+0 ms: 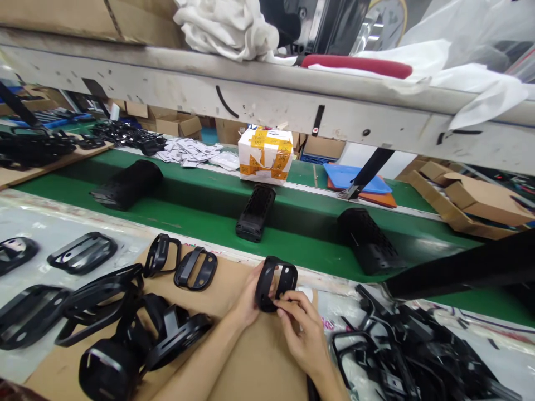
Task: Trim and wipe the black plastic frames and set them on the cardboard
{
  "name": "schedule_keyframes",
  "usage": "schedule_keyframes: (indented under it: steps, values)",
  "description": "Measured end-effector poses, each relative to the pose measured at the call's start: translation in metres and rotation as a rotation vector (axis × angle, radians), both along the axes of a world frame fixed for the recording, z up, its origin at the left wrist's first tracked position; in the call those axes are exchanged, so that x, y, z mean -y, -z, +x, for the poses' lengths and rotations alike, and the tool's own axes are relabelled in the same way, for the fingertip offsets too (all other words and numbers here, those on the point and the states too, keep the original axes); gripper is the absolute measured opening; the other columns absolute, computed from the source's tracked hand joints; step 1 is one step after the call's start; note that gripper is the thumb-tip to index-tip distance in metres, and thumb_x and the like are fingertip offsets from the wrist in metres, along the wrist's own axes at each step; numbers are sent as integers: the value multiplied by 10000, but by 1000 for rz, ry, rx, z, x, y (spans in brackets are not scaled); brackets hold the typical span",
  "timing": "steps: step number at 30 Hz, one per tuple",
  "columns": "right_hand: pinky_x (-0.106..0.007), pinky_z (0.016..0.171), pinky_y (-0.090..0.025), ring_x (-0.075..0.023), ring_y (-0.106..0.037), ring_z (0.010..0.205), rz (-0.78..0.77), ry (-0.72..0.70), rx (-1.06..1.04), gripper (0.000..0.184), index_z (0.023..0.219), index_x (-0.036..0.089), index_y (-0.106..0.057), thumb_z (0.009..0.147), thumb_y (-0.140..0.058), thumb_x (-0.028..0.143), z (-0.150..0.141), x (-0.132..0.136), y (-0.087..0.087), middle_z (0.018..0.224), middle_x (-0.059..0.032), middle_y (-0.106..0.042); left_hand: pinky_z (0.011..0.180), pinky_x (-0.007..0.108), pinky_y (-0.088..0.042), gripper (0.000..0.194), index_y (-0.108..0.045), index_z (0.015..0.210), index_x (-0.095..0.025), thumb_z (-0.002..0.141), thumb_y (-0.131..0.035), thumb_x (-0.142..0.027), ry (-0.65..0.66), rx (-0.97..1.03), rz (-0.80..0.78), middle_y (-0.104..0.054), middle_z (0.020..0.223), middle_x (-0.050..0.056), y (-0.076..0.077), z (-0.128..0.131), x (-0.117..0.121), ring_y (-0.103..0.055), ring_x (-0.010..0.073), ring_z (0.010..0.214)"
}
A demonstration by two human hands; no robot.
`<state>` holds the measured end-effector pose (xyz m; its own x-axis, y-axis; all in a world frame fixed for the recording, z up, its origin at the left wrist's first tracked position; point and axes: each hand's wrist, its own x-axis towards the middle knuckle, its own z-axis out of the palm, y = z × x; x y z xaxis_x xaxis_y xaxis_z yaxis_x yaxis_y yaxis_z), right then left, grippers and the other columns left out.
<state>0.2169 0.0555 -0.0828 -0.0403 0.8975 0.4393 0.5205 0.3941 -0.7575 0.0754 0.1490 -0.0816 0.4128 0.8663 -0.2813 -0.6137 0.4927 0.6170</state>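
Note:
My left hand grips a black oval plastic frame by its left side, holding it tilted up above the cardboard sheet. Thumb and fingers of my right hand are pinched together at the frame's lower right edge, touching it. Whether a small part sits between those fingertips is hidden. To the left of my hands, two similar frames stand on the cardboard, one being a black frame with a crossbar. A heap of more black frames lies nearer my left forearm.
At right is a pile of thin black plastic parts. Beyond the bench edge, a green conveyor belt carries black housings. A taped white box stands behind it. A shelf beam crosses overhead, and a dark post slants in from the right.

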Motion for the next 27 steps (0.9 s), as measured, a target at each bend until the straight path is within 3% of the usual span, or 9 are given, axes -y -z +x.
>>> schedule_keyframes:
  steps: [4,7,10,12,15,18,22,27]
  values:
    - [-386,901,-576,-231,-649,1018,60,229,-200,260,1309,314,-630,1050,-626,295,-5,-2,10,1262,-92,-586,548,213,-356,568,-679,1009,-152,694,-922,-559,-50,-133,37,-586,673,-48,-2,3,5,-468,88,558]
    - [-487,1042,-545,-308,-578,1286,25,237,-319,648,1572,322,-387,1022,-646,546,-5,-2,13,1563,-148,-426,668,240,-439,553,-679,1034,-168,759,-871,-608,-52,-266,123,-673,839,0,-3,8,11,-584,152,739]
    - [-640,1229,-356,-414,-340,1547,-62,139,-296,1027,1689,306,-176,910,-611,815,-5,-1,14,1717,-168,-253,763,261,-459,474,-702,1003,-163,832,-823,-588,-33,-331,241,-678,878,19,1,12,18,-594,188,841]
    - [-677,1266,-266,-441,-285,1576,-79,122,-260,1123,1701,303,-149,854,-630,864,-5,0,13,1737,-166,-218,791,266,-455,413,-718,1019,-162,860,-821,-529,2,-327,280,-691,922,33,2,12,21,-593,197,873]
    - [-677,1281,-228,-431,-305,1568,-65,143,-256,1008,1683,305,-211,908,-667,763,-5,1,10,1720,-153,-262,671,253,-409,420,-705,977,-161,857,-819,-547,97,-209,204,-628,783,2,0,10,22,-532,154,714]
    - [-644,1276,-265,-408,-386,1527,-76,106,-310,860,1653,285,-284,974,-614,698,-3,2,6,1669,-151,-359,556,237,-321,498,-646,840,-155,877,-750,-641,238,-9,35,-458,600,-53,-6,6,18,-379,102,538]
    - [-586,1255,-332,-393,-426,1504,-95,37,-369,813,1630,267,-346,989,-567,716,1,3,0,1642,-140,-419,550,222,-360,406,-606,813,-154,901,-766,-517,410,189,-142,-469,651,-42,-11,0,12,-414,90,533]
    - [-578,1247,-350,-394,-449,1492,-106,18,-403,809,1628,272,-372,985,-566,723,4,2,-4,1639,-131,-447,544,207,-388,345,-635,859,-139,930,-758,-453,420,210,-226,-497,697,-33,-12,-4,11,-442,77,532]
